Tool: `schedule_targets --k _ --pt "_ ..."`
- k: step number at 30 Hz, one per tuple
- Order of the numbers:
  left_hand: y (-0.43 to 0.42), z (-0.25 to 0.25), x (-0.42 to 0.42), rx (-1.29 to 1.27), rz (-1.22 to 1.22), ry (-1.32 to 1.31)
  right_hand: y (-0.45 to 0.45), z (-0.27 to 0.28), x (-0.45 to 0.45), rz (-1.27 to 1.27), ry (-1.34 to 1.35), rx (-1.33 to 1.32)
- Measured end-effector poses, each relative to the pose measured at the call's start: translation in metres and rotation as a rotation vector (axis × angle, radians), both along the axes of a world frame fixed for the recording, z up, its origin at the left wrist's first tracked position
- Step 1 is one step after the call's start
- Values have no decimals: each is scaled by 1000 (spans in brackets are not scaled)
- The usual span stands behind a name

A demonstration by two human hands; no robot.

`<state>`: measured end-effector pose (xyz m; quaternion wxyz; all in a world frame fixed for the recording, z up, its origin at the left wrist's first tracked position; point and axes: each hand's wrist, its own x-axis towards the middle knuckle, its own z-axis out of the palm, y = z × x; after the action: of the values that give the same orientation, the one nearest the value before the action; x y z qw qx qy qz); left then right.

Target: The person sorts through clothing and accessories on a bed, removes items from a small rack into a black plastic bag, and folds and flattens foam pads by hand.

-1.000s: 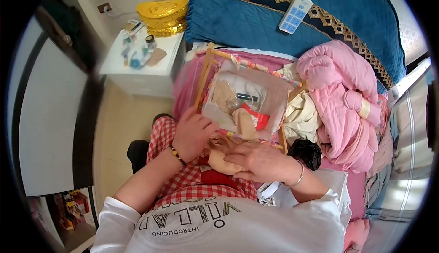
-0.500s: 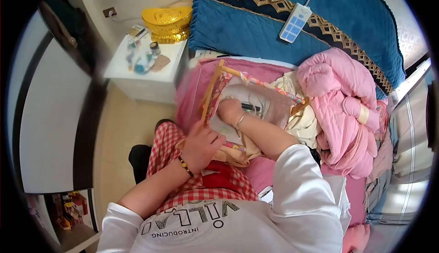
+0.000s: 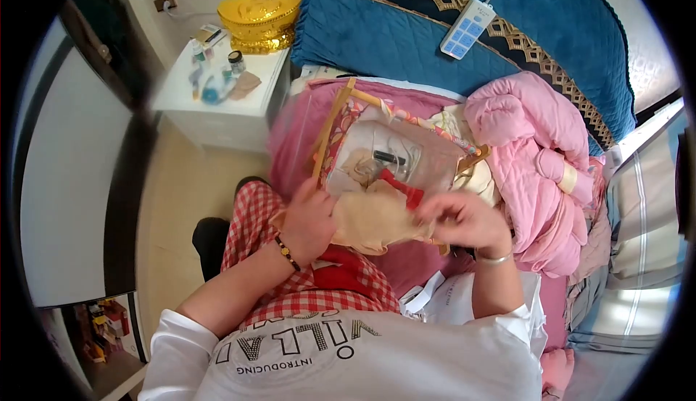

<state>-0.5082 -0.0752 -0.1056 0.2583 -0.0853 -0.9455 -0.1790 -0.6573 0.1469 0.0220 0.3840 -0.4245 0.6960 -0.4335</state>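
Note:
A fabric storage basket with a wooden frame and patterned trim stands in front of me on the bed. Inside lie a small dark object, pale cords and clear plastic. My left hand is closed at the basket's near left corner, by the end of a wooden bar. Across the near rim stretches a beige cloth, reaching from my left hand toward my right. A red strip of cloth lies over it. My right hand is beside the cloth's right end, its fingers bent and smeared by motion.
A pink quilt is heaped to the right of the basket. A power strip rests against the blue padded headboard. On the white nightstand stand a gold ingot-shaped box and small jars. White papers lie near my right side.
My right hand has come out of the basket and moved right, toward me. The beige cloth now covers the near rim, and the red strip has appeared. My left hand stays at the corner.

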Motion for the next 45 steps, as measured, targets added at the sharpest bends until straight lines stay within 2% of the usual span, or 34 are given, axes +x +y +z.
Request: schedule_targets --k 2,4,5,7,9,11,12,14,17,18,20,21,22,24,25,27,29,30,32,34,36,37,38,41,43,45 --pt "1 0 1 42 38 -11 -8 -4 18 231 285 182" --pt "-1 13 3 -55 -32 -59 -18 -8 24 299 366 339" --pt "0 13 3 -57 -32 -59 -23 -9 20 299 367 337" --pt "1 11 4 -68 -22 -40 -40 -15 -1 82 367 283" --pt "3 12 5 -82 -21 -43 -62 -54 -30 -84 463 250" --pt "5 13 6 -98 -14 -44 -85 -92 -49 -117 741 287" --pt "5 13 6 -91 -20 -38 -91 -107 -52 -114 744 281" --pt "5 13 7 -86 -23 -32 -99 -134 -59 -42 929 506" --pt "3 12 7 -73 -37 -54 -93 -178 -80 -51 1014 509" --pt "2 12 7 -71 -35 -60 -92 -165 -77 -47 1013 511" --pt "3 11 7 -56 -36 -72 -86 -121 -64 -325 1036 452" --pt "2 10 7 -64 -34 -61 -79 -116 -63 -439 1082 189" --pt "2 11 5 -76 -34 -46 -72 -112 -61 -445 1084 195" --pt "2 15 3 -63 -39 -16 -57 -102 -51 -578 669 -247" --pt "3 17 1 -50 -37 10 -45 -93 -45 -592 640 -255" --pt "1 16 1 -54 -36 -20 -17 -65 -28 -743 210 -239" --pt "0 13 1 -57 -41 -54 19 -50 -20 -761 87 -250" --pt "0 13 1 -57 -23 -64 44 -41 -20 -678 117 -130" --pt "-1 11 0 -53 -13 -73 85 -31 -12 -521 -105 -26" --pt "-1 11 -2 -48 17 -53 108 -25 0 -439 -117 316" --pt "-1 12 -3 -49 13 -36 120 -46 8 -418 26 589" --pt "-1 13 -3 -53 16 -24 125 -58 11 -222 342 658" --pt "-1 14 -2 -53 18 -20 129 -68 13 -194 460 739" --pt "3 11 6 -43 -3 -80 101 -40 13 -324 471 676" --pt "8 9 10 -36 1 -44 65 -23 5 -455 530 541" --pt "11 6 13 -50 -6 -39 19 -25 0 -411 667 325"
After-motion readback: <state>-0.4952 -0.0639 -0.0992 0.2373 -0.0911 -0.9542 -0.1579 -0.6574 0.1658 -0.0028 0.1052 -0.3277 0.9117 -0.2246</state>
